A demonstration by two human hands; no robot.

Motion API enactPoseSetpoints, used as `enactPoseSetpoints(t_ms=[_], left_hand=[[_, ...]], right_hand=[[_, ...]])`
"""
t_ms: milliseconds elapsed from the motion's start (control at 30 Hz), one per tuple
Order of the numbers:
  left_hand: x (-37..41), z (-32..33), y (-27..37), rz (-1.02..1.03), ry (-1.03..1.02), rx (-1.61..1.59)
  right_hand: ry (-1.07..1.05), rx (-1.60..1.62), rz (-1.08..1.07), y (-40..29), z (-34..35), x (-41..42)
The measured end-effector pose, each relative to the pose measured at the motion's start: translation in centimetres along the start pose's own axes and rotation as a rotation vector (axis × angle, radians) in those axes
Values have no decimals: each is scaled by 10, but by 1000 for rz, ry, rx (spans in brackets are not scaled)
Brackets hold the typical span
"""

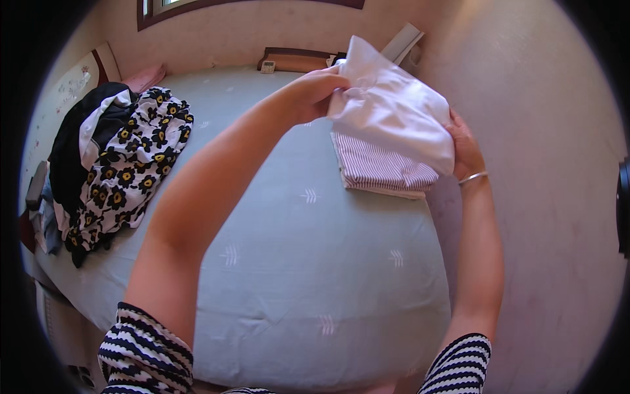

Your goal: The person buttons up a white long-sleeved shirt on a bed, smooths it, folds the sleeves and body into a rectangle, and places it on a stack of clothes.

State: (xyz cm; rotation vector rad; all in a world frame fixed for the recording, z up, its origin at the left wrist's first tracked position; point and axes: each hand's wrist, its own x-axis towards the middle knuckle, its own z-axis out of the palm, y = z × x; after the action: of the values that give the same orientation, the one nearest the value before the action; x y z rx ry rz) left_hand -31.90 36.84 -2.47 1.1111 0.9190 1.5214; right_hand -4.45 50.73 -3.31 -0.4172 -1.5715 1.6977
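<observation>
Both hands hold a folded white cloth item (393, 106), tilted above a stack at the bed's right side. My left hand (322, 93) grips its left edge, thumb on top. My right hand (464, 143), with a silver-coloured bangle at the wrist, grips the right edge; its fingers are partly hidden behind the cloth. Beneath the white item lies a folded striped cloth (386, 167) on top of another folded pale piece. The stack's far part is hidden by the white cloth.
A pale blue-green sheet (295, 246) covers the bed. Black clothing (69, 143) and a floral-print garment (133, 172) lie heaped at the left. A wooden tray-like object (295, 60) and a small device with a display (267, 67) sit at the far edge. A wall (536, 197) runs along the right.
</observation>
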Motion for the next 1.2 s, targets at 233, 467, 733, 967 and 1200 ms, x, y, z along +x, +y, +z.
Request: enactPoseSetpoints(t_ms=[233,467,733,967,1200], left_hand=[[73,3,-174,-369,280,206],[64,1,-226,-228,436,366],[44,9,-232,-135,402,288],[42,5,-233,445,631,1210],[41,27,-244,67,50,1763]], right_hand=[[494,-404,209,152,-142,47],[590,-470,261,189,-131,18],[555,-798,-107,204,-158,20],[595,-1522,-402,180,-103,9],[233,-1758,51,198,-73,9]])
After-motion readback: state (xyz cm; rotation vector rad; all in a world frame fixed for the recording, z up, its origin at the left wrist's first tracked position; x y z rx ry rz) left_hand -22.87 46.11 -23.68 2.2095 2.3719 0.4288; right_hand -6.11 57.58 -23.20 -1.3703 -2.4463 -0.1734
